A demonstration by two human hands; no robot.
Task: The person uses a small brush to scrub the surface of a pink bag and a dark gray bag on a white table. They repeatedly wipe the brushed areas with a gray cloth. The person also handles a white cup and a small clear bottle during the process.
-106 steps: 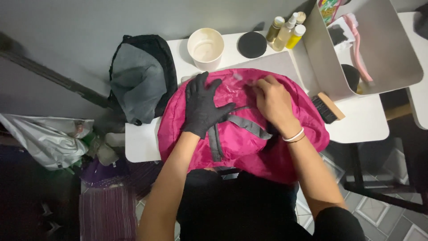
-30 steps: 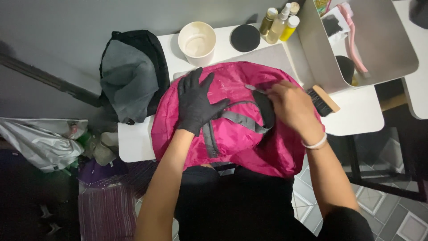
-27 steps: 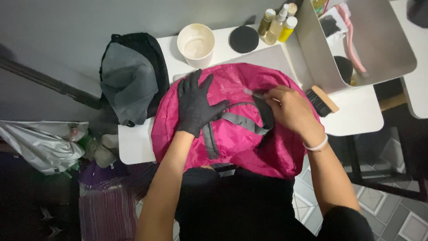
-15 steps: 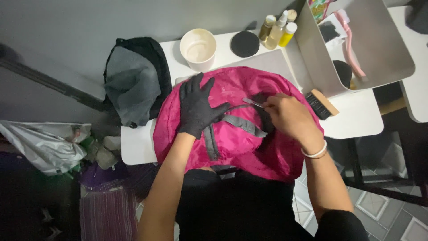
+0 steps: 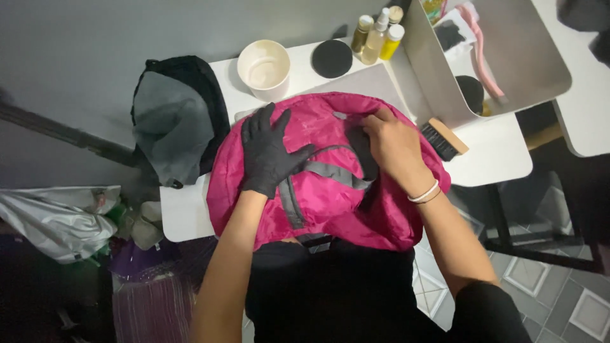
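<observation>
A pink backpack [image 5: 330,203] with grey straps lies on a small white table [image 5: 492,159], right in front of me. My left hand [image 5: 270,152], in a black glove, presses flat on the bag's left half with fingers spread. My right hand [image 5: 394,143] is bare, with bands on the wrist. It rests on the bag's upper right, beside a dark shoulder strap [image 5: 362,149]. Its fingers curl onto the fabric near the top edge. Whether they pinch anything is hidden.
A grey and black bag [image 5: 171,127] hangs off the table's left end. A white cup [image 5: 264,67], a black round lid [image 5: 332,58] and small bottles [image 5: 378,35] stand at the back. A wooden-backed brush [image 5: 445,136] lies beside a grey tray [image 5: 534,63]. Plastic bags [image 5: 57,219] lie on the floor.
My right hand has slid from the bag's right middle up toward its top edge. The gloved left hand stays pressed in the same place.
</observation>
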